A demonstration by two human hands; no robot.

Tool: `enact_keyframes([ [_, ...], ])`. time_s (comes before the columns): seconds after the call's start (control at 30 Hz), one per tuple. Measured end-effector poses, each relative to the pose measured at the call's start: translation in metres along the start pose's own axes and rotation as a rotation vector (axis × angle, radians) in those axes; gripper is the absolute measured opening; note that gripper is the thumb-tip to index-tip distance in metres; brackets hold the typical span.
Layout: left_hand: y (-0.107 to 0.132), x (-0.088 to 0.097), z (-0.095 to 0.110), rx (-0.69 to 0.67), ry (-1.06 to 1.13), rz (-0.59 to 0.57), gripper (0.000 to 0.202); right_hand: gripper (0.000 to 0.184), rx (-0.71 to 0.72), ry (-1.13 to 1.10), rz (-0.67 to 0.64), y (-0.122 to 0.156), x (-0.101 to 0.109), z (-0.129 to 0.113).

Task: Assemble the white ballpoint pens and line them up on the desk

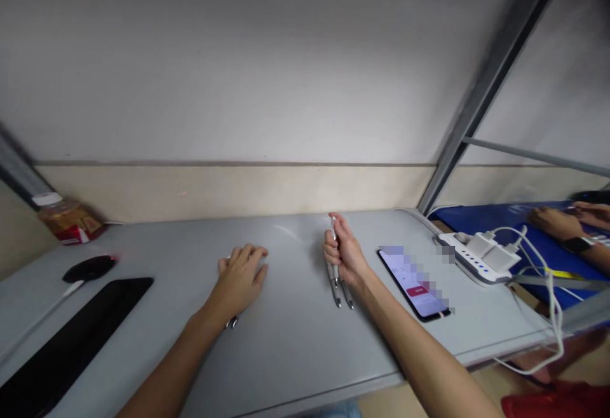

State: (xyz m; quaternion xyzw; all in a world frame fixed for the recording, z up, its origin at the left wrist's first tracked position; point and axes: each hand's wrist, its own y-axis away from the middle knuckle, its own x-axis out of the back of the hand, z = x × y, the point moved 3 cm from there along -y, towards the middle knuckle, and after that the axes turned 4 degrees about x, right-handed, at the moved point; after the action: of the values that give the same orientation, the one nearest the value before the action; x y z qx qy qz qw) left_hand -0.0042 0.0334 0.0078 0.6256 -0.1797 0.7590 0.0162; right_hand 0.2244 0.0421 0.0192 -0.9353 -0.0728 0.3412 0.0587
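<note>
Grey table (295, 342) against a plain white wall with a beige lower band; metal frame post at right. Right hand (344, 254) is closed in a fist around a bunch of silver pens (339, 286), held roughly upright near the table's middle; one tip pokes out above the fist, the other ends stick out below toward the table surface. Exact pen count hard to tell, at least two or three. Left hand (241, 280) lies palm down on the table, fingers loosely spread and slightly curled, covering another pen (232, 323) whose end peeks out by the wrist; whether it grips that pen, cannot tell. The two hands are apart, left hand to the left of the pens.

Just right of the right hand a phone (413, 283) lies flat, screen lit. Further right a white power strip (471, 256) with chargers and white cables at the table edge. Far left: black keyboard (71, 342), black mouse (89, 268), a jar (69, 220) with red label by the wall. Another person's hands (562, 221) over a blue surface at far right.
</note>
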Motion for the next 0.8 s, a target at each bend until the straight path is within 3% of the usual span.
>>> enact_keyframes([
  [0.37,0.001,0.0,-0.001,0.066,-0.104,0.006,0.029,0.034,0.033,0.047,0.048,0.0,0.0,-0.003],
  [0.8,0.0,-0.001,-0.003,0.072,-0.074,0.04,0.03,0.033,0.05,0.05,0.094,-0.004,0.01,-0.008],
])
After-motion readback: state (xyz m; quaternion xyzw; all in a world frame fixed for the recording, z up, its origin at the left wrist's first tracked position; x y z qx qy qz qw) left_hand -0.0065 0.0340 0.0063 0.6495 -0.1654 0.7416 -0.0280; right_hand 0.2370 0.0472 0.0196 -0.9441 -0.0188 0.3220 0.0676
